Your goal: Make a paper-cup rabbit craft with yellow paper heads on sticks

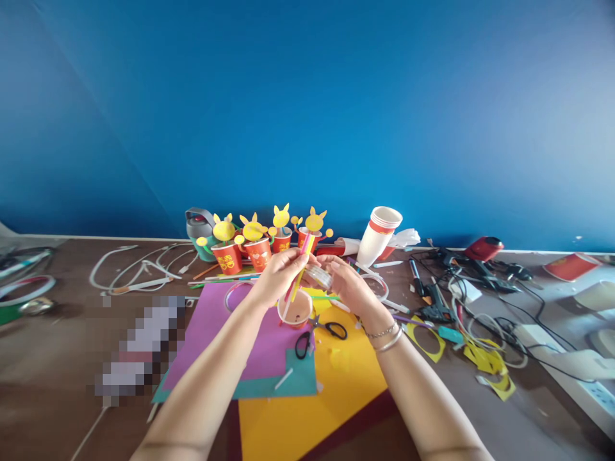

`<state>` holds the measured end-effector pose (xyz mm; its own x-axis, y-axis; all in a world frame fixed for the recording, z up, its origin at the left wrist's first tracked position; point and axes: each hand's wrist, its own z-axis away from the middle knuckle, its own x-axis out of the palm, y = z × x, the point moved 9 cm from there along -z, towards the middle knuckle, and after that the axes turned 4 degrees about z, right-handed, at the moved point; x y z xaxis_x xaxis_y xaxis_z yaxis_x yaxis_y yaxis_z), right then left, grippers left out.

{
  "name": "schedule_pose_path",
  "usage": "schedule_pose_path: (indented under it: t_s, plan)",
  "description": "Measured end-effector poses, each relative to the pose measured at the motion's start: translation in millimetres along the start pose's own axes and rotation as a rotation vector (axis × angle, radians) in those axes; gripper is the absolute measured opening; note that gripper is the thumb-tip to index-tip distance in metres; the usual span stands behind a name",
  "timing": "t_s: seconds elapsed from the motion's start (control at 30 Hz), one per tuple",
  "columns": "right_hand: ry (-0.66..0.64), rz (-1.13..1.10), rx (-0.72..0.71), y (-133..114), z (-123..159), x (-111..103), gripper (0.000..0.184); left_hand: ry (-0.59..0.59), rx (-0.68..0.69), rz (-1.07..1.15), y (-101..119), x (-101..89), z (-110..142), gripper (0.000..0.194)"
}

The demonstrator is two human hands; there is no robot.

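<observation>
My left hand is closed around a few pink and yellow straws, held upright and slightly tilted. In my right hand is a roll of clear tape, close beside the straws; my fingers partly hide it. Just below, a paper cup stands with its open mouth facing up, and the straws' lower ends overlap it in view. Black-handled scissors lie partly spread to the right of the cup. Purple paper and yellow paper lie under these things.
Several red cups with yellow paper figures line the back, near a grey-green bottle. A stack of white cups leans behind my right hand. Glue guns, cables, yellow offcuts and a power strip crowd the right side.
</observation>
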<state>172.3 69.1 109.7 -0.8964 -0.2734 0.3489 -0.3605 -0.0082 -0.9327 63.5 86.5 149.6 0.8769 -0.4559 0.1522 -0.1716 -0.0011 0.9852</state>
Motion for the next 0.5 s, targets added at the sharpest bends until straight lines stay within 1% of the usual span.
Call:
schedule_pose_path:
  t_s: [0.07,0.17,0.23,0.27,0.3,0.33,0.4,0.43,0.47,0.5]
  plan:
    - [0.056,0.108,-0.019,-3.9,1.9,-3.3,0.026,0.007,0.033,-0.087,3.9,1.5,1.7,0.044]
    - [0.177,0.274,-0.019,-5.2,3.0,-16.3,0.027,0.073,0.127,-0.219,11.0,-3.6,2.7,0.045]
    - [0.234,0.439,0.037,1.6,2.2,-26.9,0.022,0.134,0.176,-0.27,14.8,-10.7,2.9,0.044]
    - [0.217,0.553,0.093,8.7,1.5,-29.1,0.018,0.167,0.191,-0.279,16.3,-15.0,3.0,0.044]
    - [0.146,0.675,0.16,18.5,0.9,-27.3,0.015,0.195,0.196,-0.274,17.2,-19.0,3.1,0.043]
    - [0.031,0.768,0.231,30.6,1.6,-21.8,0.018,0.216,0.194,-0.258,17.8,-22.4,3.2,0.043]
    - [-0.183,0.826,0.329,50.7,8.1,-7.4,0.039,0.24,0.19,-0.213,19.0,-26.9,3.7,0.043]
    - [-0.259,0.828,0.343,56.0,11.9,0.3,0.051,0.246,0.189,-0.19,19.7,-28.1,4.1,0.043]
    - [-0.296,0.841,0.331,57.4,14.4,6.6,0.062,0.25,0.19,-0.171,20.4,-28.7,4.5,0.043]
    - [-0.307,0.877,0.3,55.9,15.6,11.4,0.068,0.254,0.194,-0.157,21.2,-29.1,4.9,0.043]
